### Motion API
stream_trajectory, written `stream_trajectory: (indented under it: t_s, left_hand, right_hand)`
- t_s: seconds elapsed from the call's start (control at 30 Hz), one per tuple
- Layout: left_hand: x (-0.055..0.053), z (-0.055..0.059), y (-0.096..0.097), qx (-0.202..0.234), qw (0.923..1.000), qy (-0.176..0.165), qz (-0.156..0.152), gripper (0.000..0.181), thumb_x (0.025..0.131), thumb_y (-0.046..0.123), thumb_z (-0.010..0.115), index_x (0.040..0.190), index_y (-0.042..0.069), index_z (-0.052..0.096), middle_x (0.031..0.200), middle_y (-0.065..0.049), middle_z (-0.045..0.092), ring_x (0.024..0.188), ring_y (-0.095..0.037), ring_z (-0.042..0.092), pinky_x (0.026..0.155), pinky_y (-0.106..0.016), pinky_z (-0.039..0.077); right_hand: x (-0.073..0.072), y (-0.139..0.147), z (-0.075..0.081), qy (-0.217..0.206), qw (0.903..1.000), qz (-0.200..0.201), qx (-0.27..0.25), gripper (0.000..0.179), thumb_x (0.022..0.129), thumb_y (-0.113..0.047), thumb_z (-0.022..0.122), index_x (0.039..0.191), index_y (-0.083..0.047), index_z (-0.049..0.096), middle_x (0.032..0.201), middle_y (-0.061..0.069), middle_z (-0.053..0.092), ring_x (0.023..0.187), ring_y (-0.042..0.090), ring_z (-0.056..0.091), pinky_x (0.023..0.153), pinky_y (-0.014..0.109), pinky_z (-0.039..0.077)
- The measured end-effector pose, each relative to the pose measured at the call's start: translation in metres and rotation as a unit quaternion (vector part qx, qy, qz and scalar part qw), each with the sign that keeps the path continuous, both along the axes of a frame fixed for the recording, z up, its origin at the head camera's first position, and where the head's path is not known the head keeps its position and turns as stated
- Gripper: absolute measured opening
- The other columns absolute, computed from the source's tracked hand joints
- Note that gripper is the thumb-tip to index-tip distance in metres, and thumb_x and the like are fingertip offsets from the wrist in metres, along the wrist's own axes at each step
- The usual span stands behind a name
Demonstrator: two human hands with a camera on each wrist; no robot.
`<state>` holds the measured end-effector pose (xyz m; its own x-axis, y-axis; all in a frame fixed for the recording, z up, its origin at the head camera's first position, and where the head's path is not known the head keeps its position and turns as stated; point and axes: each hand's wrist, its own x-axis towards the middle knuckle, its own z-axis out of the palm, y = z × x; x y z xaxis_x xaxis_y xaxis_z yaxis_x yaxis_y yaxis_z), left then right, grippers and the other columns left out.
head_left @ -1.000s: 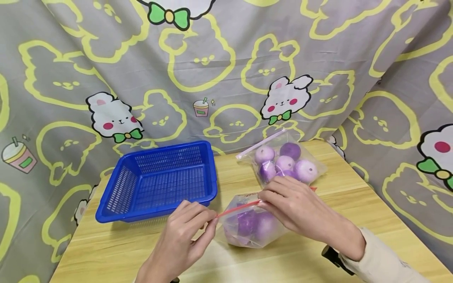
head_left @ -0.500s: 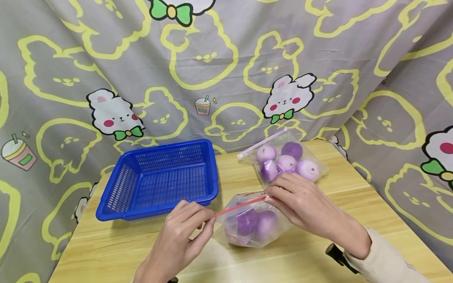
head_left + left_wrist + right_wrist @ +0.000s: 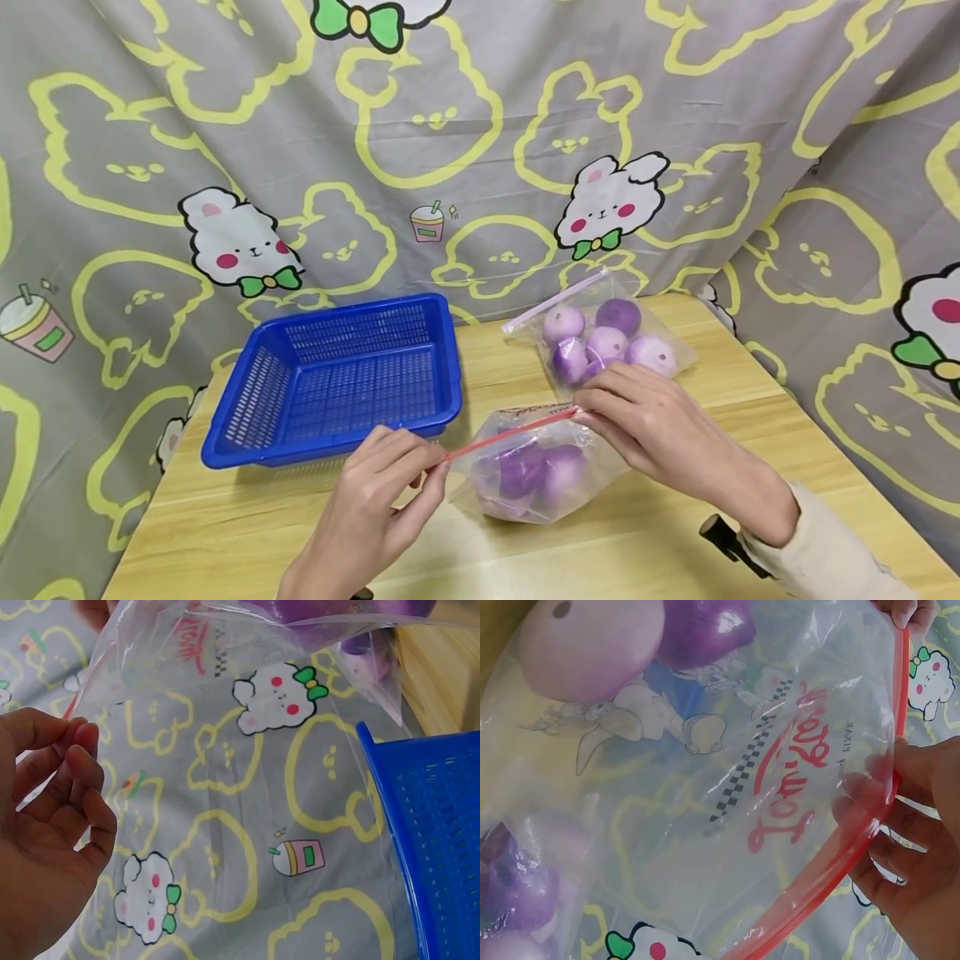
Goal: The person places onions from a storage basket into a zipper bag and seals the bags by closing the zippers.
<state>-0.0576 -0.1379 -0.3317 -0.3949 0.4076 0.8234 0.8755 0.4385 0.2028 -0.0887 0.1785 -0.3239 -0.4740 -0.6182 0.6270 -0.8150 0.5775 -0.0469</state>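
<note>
- The basket (image 3: 337,379) sits at the left of the table (image 3: 225,533), where it was a second ago, and neither hand touches it
- Your left hand (image 3: 367,517) pinches the left end of the red zip strip (image 3: 510,433) between thumb and fingertips; it has eased a little to the left over the last second
- The bag (image 3: 536,467) with purple balls (image 3: 540,471) hangs from that strip between your hands, its bottom resting on the table near you
- Your right hand (image 3: 660,433) pinches the strip's right end and has slid rightward, so the strip now runs longer and tauter; I judge the seal is being run along its length
- The second bag (image 3: 600,337) lies behind your right hand, unmoved, its own pale strip at the top
</note>
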Motion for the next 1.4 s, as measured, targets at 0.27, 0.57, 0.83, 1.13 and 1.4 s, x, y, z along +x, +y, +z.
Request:
stream_trajectory:
  t_s: [0.27,0.57,0.83,1.13,1.4]
  left_hand:
    - [0.003,0.001,-0.001,0.003,1.0000,0.009,-0.001,0.027,0.102,0.018,0.052,0.084,0.010,0.071,0.075,0.009,0.061,0.064,-0.004,0.050,0.065,-0.017,0.036]
    - [0.004,0.000,-0.003,0.007,0.9999,0.009,0.001,0.028,0.102,0.018,0.052,0.084,0.009,0.071,0.075,0.009,0.060,0.064,-0.006,0.050,0.065,-0.017,0.035]
    - [0.004,-0.001,-0.005,0.017,0.9997,0.016,-0.005,0.028,0.101,0.016,0.051,0.082,0.008,0.070,0.074,0.007,0.060,0.063,-0.005,0.048,0.064,-0.016,0.035]
    - [0.000,-0.001,-0.008,0.017,0.9998,0.006,-0.003,0.028,0.101,0.016,0.051,0.081,0.009,0.069,0.074,0.008,0.059,0.064,-0.005,0.048,0.065,-0.017,0.034]
    - [-0.004,-0.001,-0.014,0.022,0.9997,-0.004,0.014,0.029,0.102,0.019,0.052,0.080,0.010,0.069,0.072,0.009,0.057,0.064,-0.005,0.047,0.065,-0.018,0.034]
  right_hand:
    - [-0.001,0.007,-0.002,0.030,0.9992,0.006,-0.024,0.038,0.106,-0.033,0.045,0.097,-0.009,0.072,0.097,-0.001,0.067,0.090,0.018,0.063,0.085,0.033,0.049]
    - [-0.005,0.019,-0.006,0.031,0.9989,-0.010,-0.033,0.039,0.106,-0.035,0.046,0.094,-0.009,0.072,0.094,-0.002,0.067,0.084,0.016,0.062,0.076,0.032,0.048]
    - [-0.008,0.032,-0.011,0.022,0.9989,-0.029,-0.030,0.041,0.106,-0.038,0.044,0.095,-0.010,0.072,0.093,-0.004,0.068,0.083,0.013,0.060,0.078,0.030,0.047]
    - [-0.014,0.049,-0.018,0.009,0.9984,-0.043,-0.036,0.041,0.106,-0.039,0.044,0.096,-0.011,0.072,0.092,-0.006,0.068,0.082,0.011,0.059,0.080,0.028,0.045]
    - [-0.018,0.064,-0.024,0.007,0.9973,-0.060,-0.041,0.042,0.106,-0.041,0.043,0.095,-0.012,0.072,0.093,-0.006,0.068,0.083,0.011,0.060,0.078,0.027,0.046]
